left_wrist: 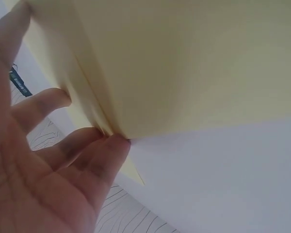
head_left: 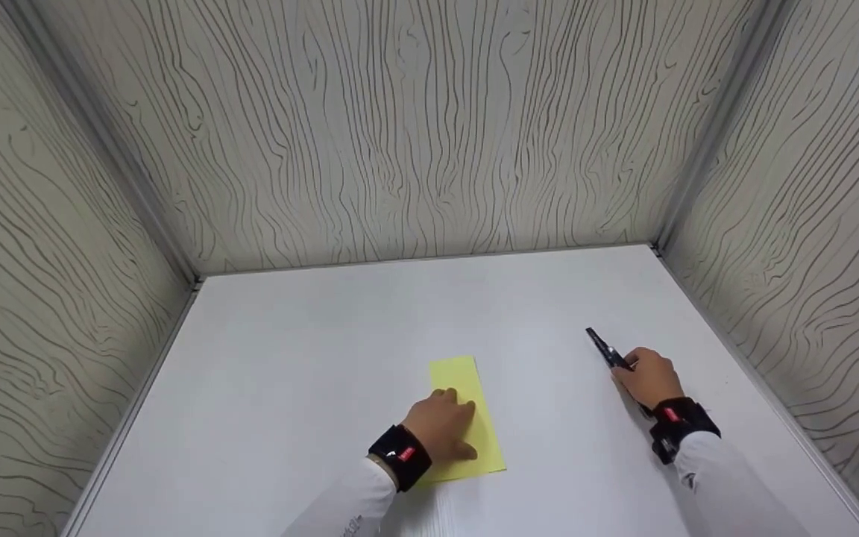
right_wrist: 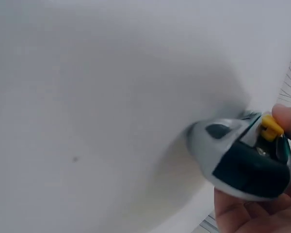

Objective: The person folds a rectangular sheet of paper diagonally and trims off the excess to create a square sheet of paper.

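Note:
A yellow sheet of paper point(head_left: 483, 436) lies on the white table, and my left hand point(head_left: 441, 426) rests on it with fingers spread. Up close in the left wrist view, the fingertips point(left_wrist: 119, 141) touch the paper point(left_wrist: 194, 68), where one layer overlaps another. Over to the right, my right hand point(head_left: 649, 379) grips a dark stapler point(head_left: 608, 352), its long narrow end pointing away to the upper left. The right wrist view shows the stapler's rounded grey and dark green end point(right_wrist: 252, 167) with a yellow piece, held between thumb and fingers.
The white table point(head_left: 310, 335) spreads around both hands. Wood-patterned panels point(head_left: 414, 134) rise at the back and both sides, joined by grey metal corner posts point(head_left: 120, 149). A small dark speck point(right_wrist: 75, 159) marks the white surface in the right wrist view.

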The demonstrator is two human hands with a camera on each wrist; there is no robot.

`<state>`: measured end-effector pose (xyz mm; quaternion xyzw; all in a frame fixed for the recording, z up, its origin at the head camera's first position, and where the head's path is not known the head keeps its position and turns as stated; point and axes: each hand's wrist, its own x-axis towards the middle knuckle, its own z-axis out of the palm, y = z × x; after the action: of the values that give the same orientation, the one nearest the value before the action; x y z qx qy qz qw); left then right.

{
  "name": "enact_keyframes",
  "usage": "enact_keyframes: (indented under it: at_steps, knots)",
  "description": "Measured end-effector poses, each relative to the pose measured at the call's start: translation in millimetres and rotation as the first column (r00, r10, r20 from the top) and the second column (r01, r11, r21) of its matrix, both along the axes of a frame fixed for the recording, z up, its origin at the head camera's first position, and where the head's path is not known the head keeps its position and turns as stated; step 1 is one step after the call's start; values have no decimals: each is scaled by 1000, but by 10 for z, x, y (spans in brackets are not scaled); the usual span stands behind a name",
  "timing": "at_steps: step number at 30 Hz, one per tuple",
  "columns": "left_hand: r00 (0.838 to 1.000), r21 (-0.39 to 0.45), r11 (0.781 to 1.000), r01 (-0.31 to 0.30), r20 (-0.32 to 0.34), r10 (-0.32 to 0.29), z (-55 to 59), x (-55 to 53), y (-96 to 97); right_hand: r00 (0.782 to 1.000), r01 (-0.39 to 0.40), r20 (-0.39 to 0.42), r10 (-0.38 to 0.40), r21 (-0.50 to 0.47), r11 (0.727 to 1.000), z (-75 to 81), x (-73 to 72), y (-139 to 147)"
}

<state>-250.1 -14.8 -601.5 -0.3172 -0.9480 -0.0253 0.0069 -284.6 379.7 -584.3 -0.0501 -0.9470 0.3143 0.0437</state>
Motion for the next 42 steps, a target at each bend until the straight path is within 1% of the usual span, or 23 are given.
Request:
enact_keyframes:
  at_steps: [3,6,10,14,17,20,21,24,26,30,33,37,40,42]
  knots:
    - [1000,9,1000,-4,15,4,-1,-5,0,1000,27,-16,-27,2,1000,5,16,41]
    - [999,29,999,-12,39,11,25,2,1,999,46,-26,-45,21,999,-21,33,100]
    - [998,53,998,-27,59,24,80,32,-6,998,52,-29,-50,44,998,-63,44,171]
    - [996,82,996,-38,81,32,129,71,-27,999,52,-12,-51,36,998,-89,31,208]
    - [995,112,993,-48,91,38,126,81,-59,998,58,-8,-57,37,998,-100,20,212]
    - [996,144,988,-51,79,40,89,60,-131,998,53,-42,-50,65,996,-110,30,162]
    - [996,148,988,-52,73,42,93,57,-163,997,55,-54,-51,80,995,-114,35,129]
    - [997,156,986,-54,68,44,134,60,-279,994,51,-99,-39,124,991,-120,59,-26]
    - [996,155,986,-56,70,46,200,86,-362,992,46,-119,-28,150,988,-108,73,-167]
    - [997,162,986,-46,63,36,276,145,-511,983,-9,-180,46,197,980,-58,88,-501]
    - [998,154,988,-26,63,16,282,182,-581,973,-59,-202,107,230,971,-26,84,-762]
    - [998,100,995,17,65,-24,265,233,-617,966,-147,-173,193,247,958,-13,120,-1141]
    - [996,70,997,36,77,-42,253,266,-614,959,-225,-119,257,229,947,4,206,-1445]
    - [995,60,998,32,95,-38,238,281,-609,947,-285,-89,309,215,934,6,271,-1633]
